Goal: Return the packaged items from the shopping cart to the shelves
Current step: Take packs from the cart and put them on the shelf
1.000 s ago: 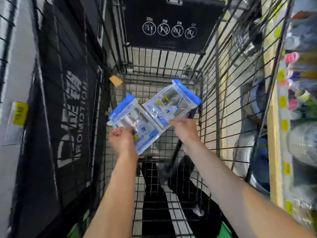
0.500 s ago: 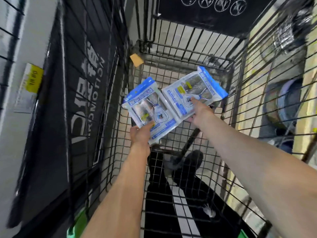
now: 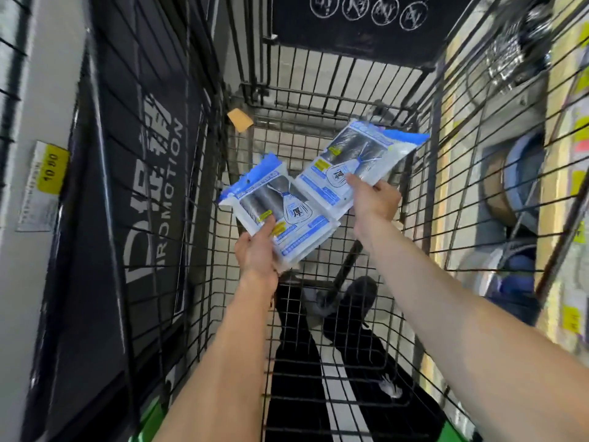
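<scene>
Both my hands reach down into a black wire shopping cart (image 3: 322,65). My left hand (image 3: 256,253) pinches the lower corner of a blue and white package (image 3: 271,205) showing dark rolls inside. My right hand (image 3: 374,199) grips a second, matching blue and white package (image 3: 353,154) by its lower edge, thumb on its front. The two packages overlap a little at the middle and are held above the cart's wire floor. The right package sits higher and tilts toward the right.
A black promotion banner (image 3: 149,186) covers the cart's left wall. Shelves with goods and yellow price tags (image 3: 570,317) stand on the right. A yellow price label (image 3: 51,169) hangs on the left. Dark trousers and shoes show through the wire floor. A tan tag (image 3: 240,119) hangs at the cart's corner.
Both packages have risen and spread apart. The right one has shifted toward the right and tilted more. The view has tipped and closed in on the cart.
</scene>
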### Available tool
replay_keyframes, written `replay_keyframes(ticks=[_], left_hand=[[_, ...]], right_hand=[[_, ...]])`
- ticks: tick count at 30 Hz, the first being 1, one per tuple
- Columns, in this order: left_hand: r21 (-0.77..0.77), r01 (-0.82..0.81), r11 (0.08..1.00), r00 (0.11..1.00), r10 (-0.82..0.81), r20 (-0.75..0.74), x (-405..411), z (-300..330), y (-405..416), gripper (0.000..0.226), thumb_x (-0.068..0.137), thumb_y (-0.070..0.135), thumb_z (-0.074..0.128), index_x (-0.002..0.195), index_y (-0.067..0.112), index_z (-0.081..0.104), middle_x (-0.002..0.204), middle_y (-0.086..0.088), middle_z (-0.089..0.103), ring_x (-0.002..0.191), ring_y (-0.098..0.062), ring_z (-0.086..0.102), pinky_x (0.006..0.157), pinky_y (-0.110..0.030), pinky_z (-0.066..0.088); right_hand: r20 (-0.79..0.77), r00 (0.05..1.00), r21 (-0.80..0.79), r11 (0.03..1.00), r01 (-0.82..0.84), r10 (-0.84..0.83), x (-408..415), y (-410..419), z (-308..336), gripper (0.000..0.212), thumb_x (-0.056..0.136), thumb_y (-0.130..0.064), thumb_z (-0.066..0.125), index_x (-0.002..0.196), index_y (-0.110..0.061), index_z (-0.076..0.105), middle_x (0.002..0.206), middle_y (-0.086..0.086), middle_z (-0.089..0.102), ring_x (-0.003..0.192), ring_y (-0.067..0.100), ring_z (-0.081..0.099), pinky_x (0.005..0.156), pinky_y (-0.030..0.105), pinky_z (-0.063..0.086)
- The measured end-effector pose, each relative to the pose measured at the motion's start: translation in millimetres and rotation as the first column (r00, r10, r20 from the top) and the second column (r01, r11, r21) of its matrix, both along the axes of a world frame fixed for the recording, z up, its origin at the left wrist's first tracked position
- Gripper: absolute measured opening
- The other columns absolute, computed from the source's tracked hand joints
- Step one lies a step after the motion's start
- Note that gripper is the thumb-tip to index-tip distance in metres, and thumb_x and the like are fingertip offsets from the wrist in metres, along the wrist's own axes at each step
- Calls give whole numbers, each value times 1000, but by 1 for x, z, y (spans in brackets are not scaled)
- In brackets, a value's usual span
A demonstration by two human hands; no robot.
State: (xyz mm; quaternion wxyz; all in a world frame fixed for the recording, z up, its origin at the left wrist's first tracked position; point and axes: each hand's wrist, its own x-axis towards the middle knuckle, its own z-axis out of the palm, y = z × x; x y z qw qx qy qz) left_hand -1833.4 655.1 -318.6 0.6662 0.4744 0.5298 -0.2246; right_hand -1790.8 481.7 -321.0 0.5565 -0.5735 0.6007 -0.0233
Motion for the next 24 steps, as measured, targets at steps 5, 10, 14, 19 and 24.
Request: replay_keyframes(ticks=[5,10,14,19,24], left_hand=[[219,334,917,884,-385,264,7,21,-4,30,78,1,79,103,14,66,92,-2,75,80,-14,71,67,-24,58],[460,418,783,732,-590,341,28,63,5,32,73,10,82,101,16,69,92,-2,75,84,-20,71,82,-43,60],[540,353,764,673,-608,421,54,125,10,32,63,24,83,91,23,67,88,-1,74,79,-17,69,83,-47,59],[572,385,724,460,-688,561,74,219,-5,31,70,11,86,96,14,69,83,1,74,72,-9,67,72,-32,56],[570,513,642,215,-739,639,40,295,-57,28,75,7,83,97,18,70,85,3,74,74,-9,67,73,-29,56]], right_hand=[[94,969,-327,926,-188,230,-20,11,30,24,73,-12,81,89,-21,66,81,-5,70,71,14,67,67,24,51],[97,919,-495,819,-289,383,-37,10,71,27,77,-14,76,103,-16,67,90,-5,71,79,16,68,73,37,58],[170,916,-549,807,-218,363,-59,18,128,32,80,-22,71,110,-15,66,96,2,73,85,24,67,76,43,56],[409,890,-519,853,47,200,-92,15,224,26,78,-10,74,103,-8,66,91,2,71,80,19,63,71,32,51],[592,804,-419,871,255,50,-159,-25,307,28,79,-4,72,81,-28,58,69,-14,59,67,5,52,62,23,45]])
